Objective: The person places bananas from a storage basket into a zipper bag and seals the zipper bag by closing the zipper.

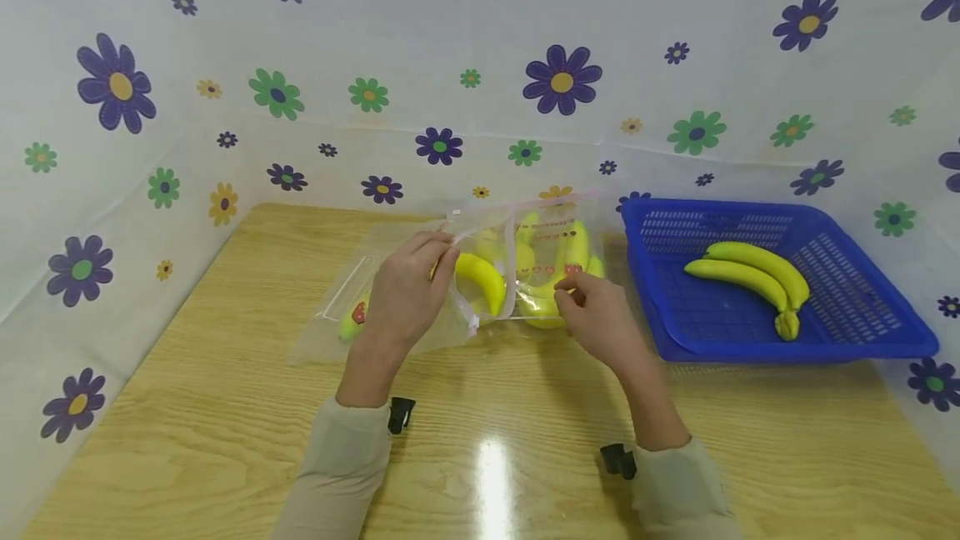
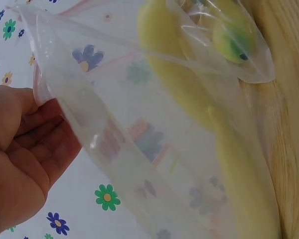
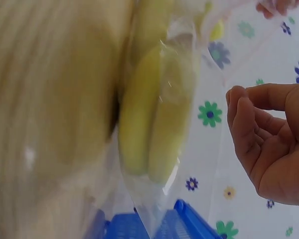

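In the head view, my left hand (image 1: 411,286) pinches the lip of a clear zip bag (image 1: 551,261) with pink edging and red heart prints. Its mouth gapes toward the left. A banana (image 1: 486,280) shows at this opening, with more yellow fruit behind the film. My right hand (image 1: 596,317) is at the bag's right front, thumb and fingers curled toward each other. In the right wrist view the right hand (image 3: 271,137) stands beside the bagged bananas (image 3: 154,114); whether it pinches film is unclear. The left wrist view shows the left fingers curled at the bag's edge (image 2: 57,99).
A blue plastic basket (image 1: 780,348) stands on the right of the wooden table (image 1: 465,457), with bananas (image 1: 750,277) in it. Another clear bag (image 1: 318,340) lies flat at left, a yellow-green item (image 1: 351,322) visible through it. A flowered cloth (image 1: 480,107) hangs behind.
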Demonstrator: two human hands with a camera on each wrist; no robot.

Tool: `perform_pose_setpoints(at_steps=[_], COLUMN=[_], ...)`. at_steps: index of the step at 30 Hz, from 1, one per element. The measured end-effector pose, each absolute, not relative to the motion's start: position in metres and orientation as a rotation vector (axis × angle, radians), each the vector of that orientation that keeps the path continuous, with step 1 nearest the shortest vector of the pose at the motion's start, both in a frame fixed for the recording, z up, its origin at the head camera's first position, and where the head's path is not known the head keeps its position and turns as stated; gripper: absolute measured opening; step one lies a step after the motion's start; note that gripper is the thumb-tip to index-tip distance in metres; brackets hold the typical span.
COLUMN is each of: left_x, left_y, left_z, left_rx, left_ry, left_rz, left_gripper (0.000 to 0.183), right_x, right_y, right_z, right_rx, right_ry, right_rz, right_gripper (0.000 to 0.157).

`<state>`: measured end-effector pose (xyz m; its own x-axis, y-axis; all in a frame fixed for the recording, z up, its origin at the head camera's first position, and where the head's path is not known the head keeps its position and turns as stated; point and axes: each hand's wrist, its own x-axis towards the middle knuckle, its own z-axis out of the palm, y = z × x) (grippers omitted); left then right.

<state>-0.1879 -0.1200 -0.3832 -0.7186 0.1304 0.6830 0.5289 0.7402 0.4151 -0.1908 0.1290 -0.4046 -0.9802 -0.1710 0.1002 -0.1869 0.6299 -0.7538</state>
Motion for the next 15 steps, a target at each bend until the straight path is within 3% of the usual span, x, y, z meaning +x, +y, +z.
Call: perform_pose_setpoints(at_steps=[8,15], left_x=[-0.189,-0.190], left_y=[-0.118,-0.123], left_z=[-0.385,-0.382], left_rx=[-0.502,-0.483], left_ry=[-2.289,-2.279], left_rz=[-0.814,-0.822], left_gripper=[0.020,0.019], right_x=[-0.189,-0.188], right_y=[0.103,0.114], right_z=[-0.421,-0.410], right_rx=[0.298,0.315], right_ry=[-2.917,-2.870], right_rz=[1.526,1.448], right_gripper=[0.022,0.025])
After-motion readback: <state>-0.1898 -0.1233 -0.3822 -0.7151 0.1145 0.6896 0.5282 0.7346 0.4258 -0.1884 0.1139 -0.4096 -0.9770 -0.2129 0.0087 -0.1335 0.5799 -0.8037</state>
